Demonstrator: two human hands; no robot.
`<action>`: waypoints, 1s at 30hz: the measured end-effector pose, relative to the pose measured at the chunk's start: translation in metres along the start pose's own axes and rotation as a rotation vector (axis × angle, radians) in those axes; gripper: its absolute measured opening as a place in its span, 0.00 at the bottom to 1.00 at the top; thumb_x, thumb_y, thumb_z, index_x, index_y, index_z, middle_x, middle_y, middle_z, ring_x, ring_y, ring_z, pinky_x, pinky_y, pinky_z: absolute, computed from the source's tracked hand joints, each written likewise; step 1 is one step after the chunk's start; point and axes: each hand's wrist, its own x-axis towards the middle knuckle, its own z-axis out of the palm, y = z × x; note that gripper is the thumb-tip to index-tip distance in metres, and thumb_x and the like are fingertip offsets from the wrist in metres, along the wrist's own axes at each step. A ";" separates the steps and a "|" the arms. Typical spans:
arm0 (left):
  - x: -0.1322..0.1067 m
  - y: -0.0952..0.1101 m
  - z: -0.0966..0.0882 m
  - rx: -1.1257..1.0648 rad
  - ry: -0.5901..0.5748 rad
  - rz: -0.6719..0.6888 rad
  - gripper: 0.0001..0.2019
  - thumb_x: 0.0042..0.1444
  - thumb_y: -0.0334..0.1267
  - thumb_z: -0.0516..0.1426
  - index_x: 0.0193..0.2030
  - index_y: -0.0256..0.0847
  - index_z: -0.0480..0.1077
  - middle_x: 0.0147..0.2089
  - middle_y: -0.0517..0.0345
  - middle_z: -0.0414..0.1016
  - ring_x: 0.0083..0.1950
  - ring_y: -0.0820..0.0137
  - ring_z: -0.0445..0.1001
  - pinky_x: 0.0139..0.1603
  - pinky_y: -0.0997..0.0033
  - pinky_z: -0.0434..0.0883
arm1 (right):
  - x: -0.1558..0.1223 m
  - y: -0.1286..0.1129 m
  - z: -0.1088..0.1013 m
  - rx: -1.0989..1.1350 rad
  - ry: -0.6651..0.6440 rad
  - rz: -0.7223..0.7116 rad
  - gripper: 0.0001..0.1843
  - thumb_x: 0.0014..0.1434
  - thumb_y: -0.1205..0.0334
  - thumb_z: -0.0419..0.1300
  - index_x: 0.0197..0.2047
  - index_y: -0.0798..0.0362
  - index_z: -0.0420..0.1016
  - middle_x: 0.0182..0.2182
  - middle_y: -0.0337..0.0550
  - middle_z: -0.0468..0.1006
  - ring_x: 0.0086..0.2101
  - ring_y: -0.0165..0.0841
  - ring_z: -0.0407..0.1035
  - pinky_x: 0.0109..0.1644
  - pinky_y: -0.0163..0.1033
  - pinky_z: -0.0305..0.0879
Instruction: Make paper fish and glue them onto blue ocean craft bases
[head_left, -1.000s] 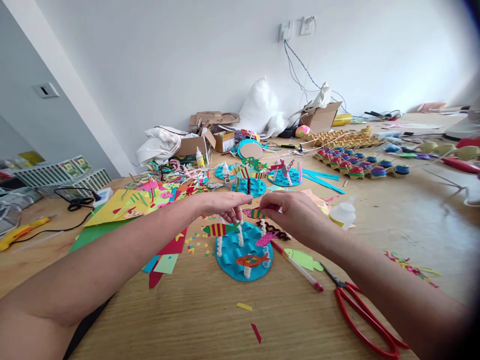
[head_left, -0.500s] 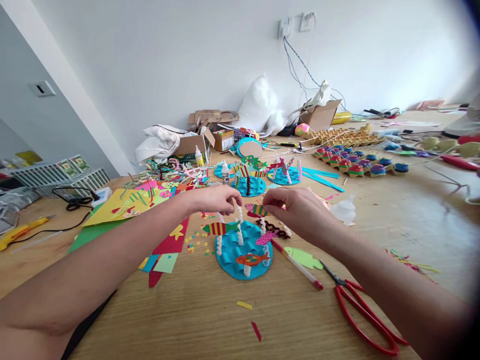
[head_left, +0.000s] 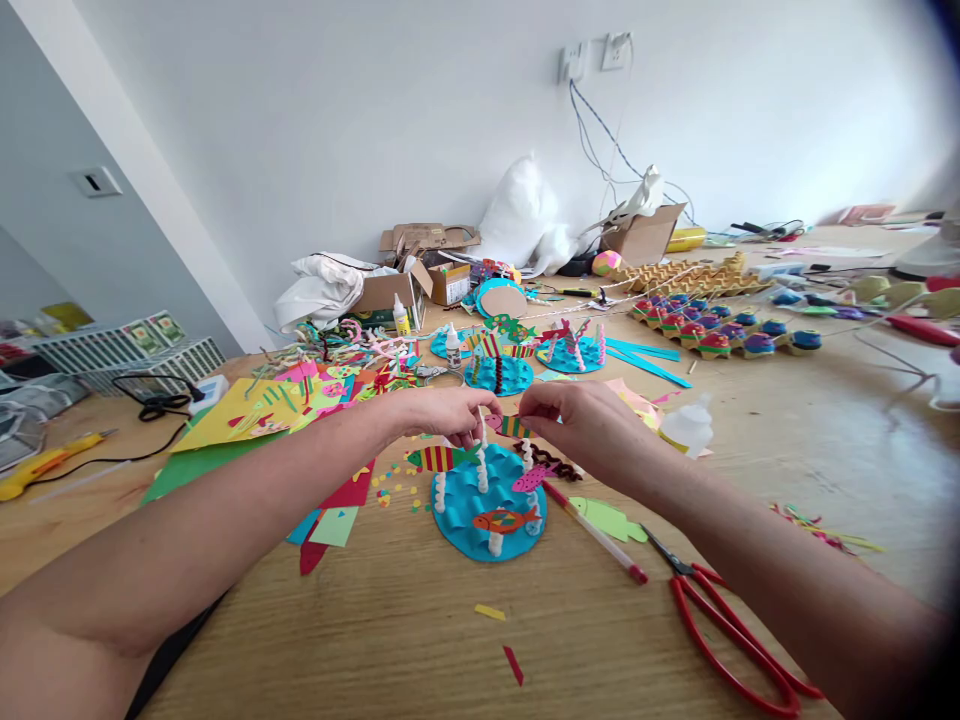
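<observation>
No text is readable: the label on the cardboard carton just short of twelve o'clock (tiny print) blurs.

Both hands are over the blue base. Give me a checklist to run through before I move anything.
1. Pink-headed fish pinched in the fingers of the right hand: ok.
2. Left hand gripping the tall white stem: cannot tell; it is at the stem's top, but contact is unclear.
3. Fish touching the stem: cannot tell; its head appears beside it.
4. Blue base flat on the table: ok.
5. Pen apart from the base: cannot tell; one end lies near its rim.
6. Scissors apart from the base: ok.
</observation>
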 end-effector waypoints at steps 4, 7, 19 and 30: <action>-0.003 0.000 0.002 -0.104 0.007 -0.016 0.24 0.37 0.23 0.47 0.45 0.41 0.61 0.30 0.63 0.61 0.28 0.77 0.63 0.29 0.76 0.62 | 0.002 0.000 0.002 0.010 -0.002 -0.007 0.07 0.51 0.67 0.54 0.28 0.51 0.74 0.25 0.38 0.77 0.27 0.30 0.67 0.28 0.32 0.52; -0.005 0.000 0.002 -0.144 0.002 -0.026 0.23 0.39 0.24 0.47 0.45 0.41 0.60 0.29 0.63 0.60 0.28 0.77 0.63 0.30 0.75 0.62 | 0.003 -0.002 0.004 0.015 -0.006 -0.017 0.07 0.50 0.67 0.54 0.27 0.51 0.74 0.23 0.37 0.76 0.26 0.29 0.66 0.27 0.32 0.51; -0.007 -0.004 0.002 -0.231 0.010 -0.037 0.24 0.39 0.24 0.47 0.45 0.44 0.61 0.30 0.62 0.62 0.32 0.75 0.67 0.35 0.73 0.65 | 0.010 0.002 0.015 0.128 -0.065 -0.047 0.06 0.49 0.67 0.54 0.24 0.52 0.71 0.20 0.35 0.73 0.22 0.26 0.63 0.24 0.30 0.48; -0.007 -0.011 -0.001 -0.299 -0.037 -0.010 0.26 0.39 0.24 0.50 0.48 0.44 0.60 0.32 0.63 0.62 0.34 0.76 0.67 0.37 0.75 0.65 | 0.014 0.001 0.019 0.223 -0.159 -0.026 0.04 0.48 0.67 0.55 0.24 0.53 0.69 0.18 0.33 0.70 0.21 0.25 0.61 0.24 0.30 0.50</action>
